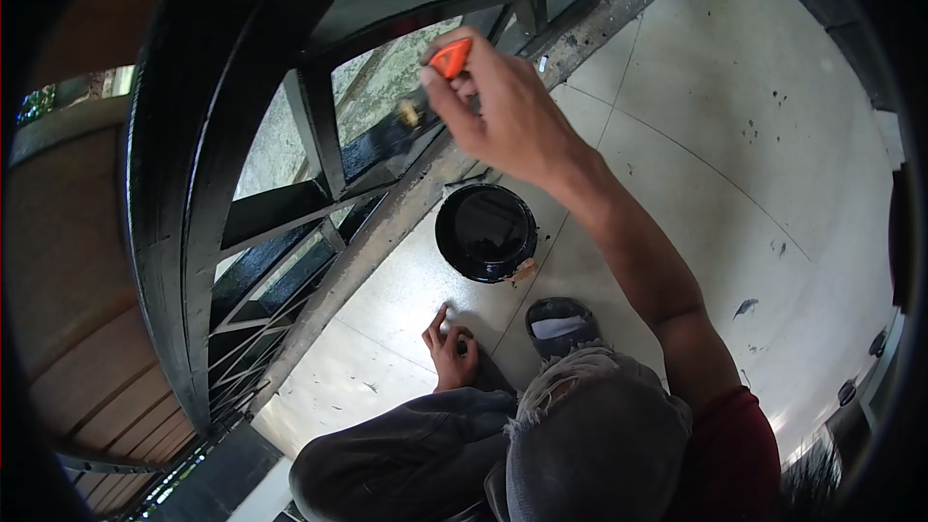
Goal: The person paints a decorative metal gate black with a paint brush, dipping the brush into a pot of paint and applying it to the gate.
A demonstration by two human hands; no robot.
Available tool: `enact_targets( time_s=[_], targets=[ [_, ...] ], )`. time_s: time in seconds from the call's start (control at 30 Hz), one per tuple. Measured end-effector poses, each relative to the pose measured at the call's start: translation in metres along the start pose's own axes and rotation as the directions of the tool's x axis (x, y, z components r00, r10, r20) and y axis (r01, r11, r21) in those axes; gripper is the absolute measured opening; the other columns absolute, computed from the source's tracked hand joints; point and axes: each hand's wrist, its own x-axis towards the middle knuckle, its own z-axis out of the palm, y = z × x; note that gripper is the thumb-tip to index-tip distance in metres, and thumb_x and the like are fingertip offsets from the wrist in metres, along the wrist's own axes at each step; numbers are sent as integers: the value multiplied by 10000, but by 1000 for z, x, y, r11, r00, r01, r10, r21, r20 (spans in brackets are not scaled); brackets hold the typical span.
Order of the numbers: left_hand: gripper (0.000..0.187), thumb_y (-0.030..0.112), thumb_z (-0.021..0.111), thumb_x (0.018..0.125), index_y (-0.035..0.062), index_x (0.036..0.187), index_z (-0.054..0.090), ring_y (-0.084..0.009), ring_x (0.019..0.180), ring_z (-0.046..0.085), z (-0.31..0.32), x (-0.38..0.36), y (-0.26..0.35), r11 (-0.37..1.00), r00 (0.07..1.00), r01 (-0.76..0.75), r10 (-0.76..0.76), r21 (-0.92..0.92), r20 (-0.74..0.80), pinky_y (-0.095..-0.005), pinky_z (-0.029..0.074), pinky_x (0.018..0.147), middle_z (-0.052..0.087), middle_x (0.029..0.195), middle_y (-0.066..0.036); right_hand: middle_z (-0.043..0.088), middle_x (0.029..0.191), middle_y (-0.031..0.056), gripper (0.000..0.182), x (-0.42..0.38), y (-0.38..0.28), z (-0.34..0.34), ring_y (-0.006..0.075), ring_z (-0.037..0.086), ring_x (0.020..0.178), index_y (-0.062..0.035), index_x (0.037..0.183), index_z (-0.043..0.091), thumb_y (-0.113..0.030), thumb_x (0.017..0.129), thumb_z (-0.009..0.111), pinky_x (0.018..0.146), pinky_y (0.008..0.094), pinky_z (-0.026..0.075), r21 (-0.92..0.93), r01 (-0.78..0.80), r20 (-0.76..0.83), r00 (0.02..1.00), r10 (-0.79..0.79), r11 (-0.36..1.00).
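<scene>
My right hand (493,101) is closed around the orange handle of a paintbrush (450,58). Its blurred bristle end reaches down close to a black metal bar (382,147) of the gate, which has a wet-looking shine. Below that hand, a round black tub (486,232) of dark, glossy paint stands on the tiles, with a brownish smear at its lower right rim. Near my knee hovers my left hand (452,356), its index finger stretched out and the others loosely curled, with nothing evident in it.
A large curved black gate frame (184,135) with brown panels (87,290) rises at the left. Pale floor tiles (696,164) carry dark paint spots. A sandalled foot (561,326) rests below the tub, and a grey cap (599,440) fills the lower middle.
</scene>
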Motion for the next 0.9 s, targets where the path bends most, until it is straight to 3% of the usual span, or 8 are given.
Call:
enact_targets(
  time_s=[0.1, 0.17, 0.37, 0.53, 0.67, 0.77, 0.83, 0.9],
  targets=[
    [146, 42, 650, 722, 100, 854, 673, -400, 1282, 395, 1, 3, -3, 1000, 1000, -13, 13, 4, -6, -481, 380, 1019, 439, 1497, -195, 627, 809, 104, 230, 1, 3, -3, 165, 670, 727, 26, 1099, 536, -186, 1026, 592, 631, 297, 536, -68, 15, -46, 999, -19, 998],
    [146, 41, 650, 721, 99, 854, 671, -399, 1288, 392, 1, 1, -1, 1000, 1000, -20, 20, 18, -8, -480, 381, 1017, 441, 1497, -192, 570, 587, 72, 174, -2, 1, 6, 152, 578, 470, 12, 1023, 504, -132, 1006, 599, 475, 301, 458, 93, 173, -155, 975, -157, 981],
    [145, 44, 654, 722, 83, 861, 664, -406, 1294, 401, -1, 2, 1, 999, 1000, 4, -4, -46, -4, -485, 393, 1011, 446, 1498, -191, 611, 691, 85, 180, -11, 6, -17, 184, 628, 573, -20, 1092, 523, -184, 1033, 566, 527, 332, 506, -157, 104, -215, 967, -137, 982],
    [143, 44, 660, 723, 80, 861, 667, -404, 1286, 408, -1, 2, 0, 999, 1000, -25, 25, -30, -13, -488, 397, 1014, 450, 1496, -190, 640, 706, 147, 197, -10, 1, 0, 285, 681, 621, -16, 1102, 518, -174, 1018, 599, 553, 380, 528, -283, 206, -4, 976, -216, 937],
    [142, 43, 664, 725, 77, 863, 670, -400, 1268, 415, -1, 1, 1, 999, 999, -14, 13, -41, -29, -471, 406, 1010, 454, 1491, -190, 646, 724, 173, 186, 0, -10, -7, 329, 681, 627, -17, 1087, 513, -151, 1005, 612, 577, 426, 524, -337, 202, -14, 975, -220, 920],
    [162, 61, 685, 735, 69, 897, 674, -404, 1269, 407, -4, 1, 0, 997, 1000, -13, 13, -75, 0, -483, 392, 1058, 448, 1504, -165, 668, 831, 157, 198, -3, -8, 4, 237, 669, 698, -34, 1151, 551, -165, 1015, 610, 627, 369, 521, -354, 195, 162, 976, -146, 915],
    [163, 62, 686, 737, 69, 899, 676, -403, 1265, 409, -3, 1, -1, 997, 1000, -13, 13, -74, -2, -484, 392, 1059, 447, 1505, -163, 650, 781, 154, 199, -5, -11, 4, 245, 646, 648, -36, 1154, 550, -165, 1015, 608, 604, 377, 510, -257, 184, 96, 982, -165, 949],
    [163, 64, 687, 738, 70, 901, 677, -402, 1261, 411, -3, 1, -1, 997, 1000, -17, 16, -74, -17, -485, 392, 1061, 446, 1507, -161, 639, 717, 185, 164, 2, -11, -1, 358, 673, 633, -18, 1082, 513, -140, 1009, 595, 576, 449, 518, -399, 222, 66, 975, -214, 890]
  ],
)
